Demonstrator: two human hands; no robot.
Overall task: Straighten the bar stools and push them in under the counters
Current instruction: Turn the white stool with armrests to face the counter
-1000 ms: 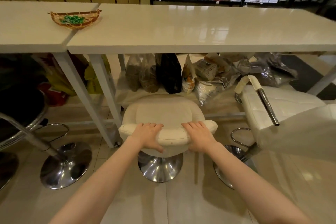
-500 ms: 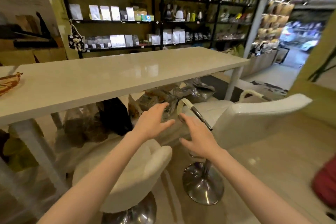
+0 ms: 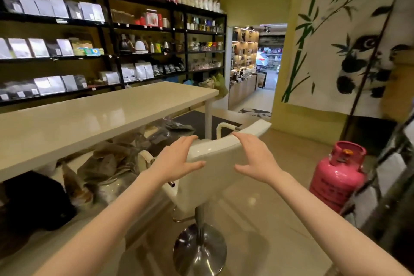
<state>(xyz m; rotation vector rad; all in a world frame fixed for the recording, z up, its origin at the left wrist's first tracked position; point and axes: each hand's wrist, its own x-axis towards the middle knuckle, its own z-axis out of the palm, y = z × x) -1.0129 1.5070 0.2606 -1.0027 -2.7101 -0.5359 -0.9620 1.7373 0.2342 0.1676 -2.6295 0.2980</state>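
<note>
A white bar stool (image 3: pixel 215 170) with armrests and a chrome pedestal base (image 3: pixel 199 251) stands out from the white counter (image 3: pixel 94 119), its backrest turned towards me. My left hand (image 3: pixel 177 159) and my right hand (image 3: pixel 255 157) are spread open at the top edge of the backrest, fingers straight, thumbs below. Whether the fingertips touch the backrest is unclear. The counter's right end lies just beyond the stool.
A pink gas cylinder (image 3: pixel 338 177) stands on the floor to the right of the stool. Bags and sacks (image 3: pixel 116 159) are piled under the counter. Black shelves of packets (image 3: pixel 89 47) fill the back wall. A doorway (image 3: pixel 255 69) opens beyond the counter's end.
My hands left the first white stool under the counter. My view swung right and both open hands moved up to the backrest of the second stool.
</note>
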